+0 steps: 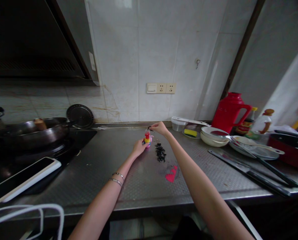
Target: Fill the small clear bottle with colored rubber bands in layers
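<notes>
My left hand (139,147) is closed around a small colourful toy figure (147,138) of red, yellow and pink, standing on the steel counter (128,173). Just above the figure's top, my right hand (159,127) pinches a tiny dark piece (149,128). A pile of several small black pieces (160,152) lies on the counter to the right of the figure. Nearer to me lie a few pink pieces (171,174).
A wok (31,131) sits on the stove at the left, with a phone (23,178) near the counter's front. At the right are a red jug (229,111), stacked bowls (214,135), plates, long knives (249,171) and a red pan (289,150).
</notes>
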Available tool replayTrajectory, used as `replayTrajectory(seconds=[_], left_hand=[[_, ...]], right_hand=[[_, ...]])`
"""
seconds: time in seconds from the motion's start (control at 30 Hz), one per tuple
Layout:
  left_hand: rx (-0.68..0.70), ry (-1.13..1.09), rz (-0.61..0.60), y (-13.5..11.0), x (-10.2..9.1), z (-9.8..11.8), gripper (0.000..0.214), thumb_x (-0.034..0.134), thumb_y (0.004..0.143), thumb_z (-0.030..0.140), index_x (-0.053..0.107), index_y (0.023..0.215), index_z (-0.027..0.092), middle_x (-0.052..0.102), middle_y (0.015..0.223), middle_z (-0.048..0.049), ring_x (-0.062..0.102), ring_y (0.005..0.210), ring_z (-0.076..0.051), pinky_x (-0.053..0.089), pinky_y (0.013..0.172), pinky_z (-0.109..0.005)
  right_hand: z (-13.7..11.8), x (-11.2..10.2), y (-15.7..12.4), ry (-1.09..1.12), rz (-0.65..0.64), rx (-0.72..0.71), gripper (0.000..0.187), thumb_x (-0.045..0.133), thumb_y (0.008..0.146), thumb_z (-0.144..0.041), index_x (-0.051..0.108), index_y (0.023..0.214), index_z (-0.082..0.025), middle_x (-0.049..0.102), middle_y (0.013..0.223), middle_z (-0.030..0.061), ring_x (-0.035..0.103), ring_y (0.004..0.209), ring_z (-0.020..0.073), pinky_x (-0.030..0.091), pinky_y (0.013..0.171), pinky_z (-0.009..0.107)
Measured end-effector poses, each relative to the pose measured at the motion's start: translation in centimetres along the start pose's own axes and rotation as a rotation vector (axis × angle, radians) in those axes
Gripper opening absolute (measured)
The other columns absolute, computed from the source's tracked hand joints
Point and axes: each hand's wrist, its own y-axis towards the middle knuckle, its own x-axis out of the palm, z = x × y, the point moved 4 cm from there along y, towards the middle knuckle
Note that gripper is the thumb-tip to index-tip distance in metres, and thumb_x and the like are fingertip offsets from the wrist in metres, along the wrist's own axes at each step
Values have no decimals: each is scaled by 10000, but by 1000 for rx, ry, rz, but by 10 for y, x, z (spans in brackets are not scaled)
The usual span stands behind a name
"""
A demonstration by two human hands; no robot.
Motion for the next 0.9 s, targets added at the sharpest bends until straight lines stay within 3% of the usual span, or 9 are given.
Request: replayTrajectory(seconds=[0.23, 0.47, 0.63, 0.77, 0.9], left_hand=[[24, 17, 9, 0, 1, -2, 355, 543, 724, 337, 583, 1032, 166, 642, 954, -84, 583, 865, -204, 418, 769, -299], [21, 28, 28, 0, 2, -1, 327, 548, 726, 330, 595, 992, 146, 646, 924, -93, 587, 835, -198, 421, 752, -295], [-25, 8, 34, 1, 3, -3, 345, 567, 717, 328, 586, 1006, 142, 642, 945, -100, 584, 861, -203, 414, 773, -301], [-34, 1, 36, 1, 4, -3, 358, 572, 712, 331, 583, 1020, 148, 642, 946, -99, 584, 860, -205, 412, 777, -307], [-9, 6, 28, -1, 2, 0, 342, 554, 726, 331, 583, 1015, 151, 644, 935, -93, 585, 849, -201, 412, 768, -296]], right_hand=[[-9, 12, 8, -243, -79, -23, 242, 641, 573, -333, 698, 649, -110, 569, 495, 9, 493, 510, 108, 336, 480, 197], [-19, 17, 9, -506, -148, -76, 231, 564, 653, -269, 702, 738, -104, 652, 661, 70, 567, 636, 148, 364, 532, 192], [-22, 27, 8, -744, -276, 34, 370, 413, 772, -350, 666, 850, -91, 652, 872, 139, 589, 814, 209, 406, 656, 225], [-22, 32, 6, -766, -338, 32, 496, 215, 855, -382, 597, 995, -99, 593, 1039, 175, 555, 939, 256, 414, 727, 295], [-21, 34, 3, -754, -386, -4, 472, 191, 865, -386, 555, 1025, -133, 579, 1067, 152, 539, 953, 275, 410, 739, 343]])
